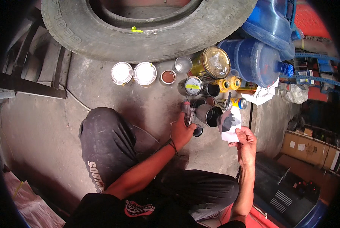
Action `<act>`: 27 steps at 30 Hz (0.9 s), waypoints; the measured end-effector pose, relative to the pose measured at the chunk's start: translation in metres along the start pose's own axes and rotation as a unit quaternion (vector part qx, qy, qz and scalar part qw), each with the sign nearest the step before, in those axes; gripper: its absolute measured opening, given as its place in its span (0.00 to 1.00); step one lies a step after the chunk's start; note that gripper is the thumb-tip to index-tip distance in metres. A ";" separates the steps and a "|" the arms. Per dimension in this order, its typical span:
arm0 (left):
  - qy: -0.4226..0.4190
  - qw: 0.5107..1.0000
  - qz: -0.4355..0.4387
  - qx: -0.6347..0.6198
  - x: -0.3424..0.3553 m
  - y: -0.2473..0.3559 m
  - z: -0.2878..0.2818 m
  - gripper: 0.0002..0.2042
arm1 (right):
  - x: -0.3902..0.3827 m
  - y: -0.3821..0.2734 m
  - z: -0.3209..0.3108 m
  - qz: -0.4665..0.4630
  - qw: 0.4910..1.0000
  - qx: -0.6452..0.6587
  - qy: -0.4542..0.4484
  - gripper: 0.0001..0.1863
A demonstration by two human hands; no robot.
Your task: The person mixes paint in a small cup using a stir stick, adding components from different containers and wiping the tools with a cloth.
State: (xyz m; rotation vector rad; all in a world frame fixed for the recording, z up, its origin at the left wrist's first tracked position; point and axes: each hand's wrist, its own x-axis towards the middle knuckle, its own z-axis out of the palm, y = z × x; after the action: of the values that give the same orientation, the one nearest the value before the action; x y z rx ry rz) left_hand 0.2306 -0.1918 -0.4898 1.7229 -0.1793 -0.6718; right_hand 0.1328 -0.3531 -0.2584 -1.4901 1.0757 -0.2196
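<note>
My right hand (246, 145) pinches a white paper card (233, 131) with a dark patch of black paint on it. Lower and to the left, my left hand (183, 133) curls around a dark, paint-stained object with a reddish top (186, 106); its kind is unclear, and the fingers hide part of it. A small round black container (197, 130) is beside those fingertips. Between the hands, a tilted dark cup (206, 114) shows black inside. Behind the card stand a thin dark stick (228, 99) and a yellow and blue can (239, 103).
A large tyre (147, 43) lies across the far side. Before it stand two white-lidded cans (145, 73), a brown-filled can (168, 77), a clear cup (183, 65) and a big tin (216, 62). Blue water jugs (257, 62) are at the right; a metal frame (31, 81) is left.
</note>
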 end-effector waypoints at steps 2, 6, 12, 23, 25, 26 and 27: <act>-0.003 0.999 -0.010 -0.034 -0.001 0.006 -0.001 0.30 | -0.001 0.000 -0.002 0.002 1.000 -0.001 0.000 0.11; -0.001 1.000 -0.003 -0.011 0.001 0.003 -0.003 0.29 | 0.000 -0.002 0.002 0.005 1.000 0.003 0.011 0.09; 0.003 1.000 -0.001 -0.006 0.002 0.003 -0.002 0.28 | 0.002 0.000 -0.002 -0.001 1.000 0.020 0.009 0.09; -0.003 0.999 -0.030 -0.020 0.002 0.013 -0.007 0.27 | 0.000 -0.003 -0.004 -0.007 0.999 0.033 0.006 0.09; -0.002 0.999 -0.026 -0.021 0.002 0.013 -0.007 0.26 | 0.000 -0.004 -0.004 -0.008 0.999 0.035 0.006 0.09; -0.002 1.000 -0.023 -0.022 0.002 0.012 -0.007 0.26 | 0.000 -0.004 -0.004 -0.010 0.999 0.036 0.006 0.09; -0.002 1.000 -0.022 -0.022 0.002 0.011 -0.006 0.26 | -0.001 -0.004 -0.004 -0.012 0.999 0.037 0.006 0.09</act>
State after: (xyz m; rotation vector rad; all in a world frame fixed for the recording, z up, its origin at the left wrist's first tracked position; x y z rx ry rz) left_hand 0.2383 -0.1907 -0.4794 1.6881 -0.1282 -0.7073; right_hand 0.1318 -0.3563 -0.2533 -1.4370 1.0492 -0.2828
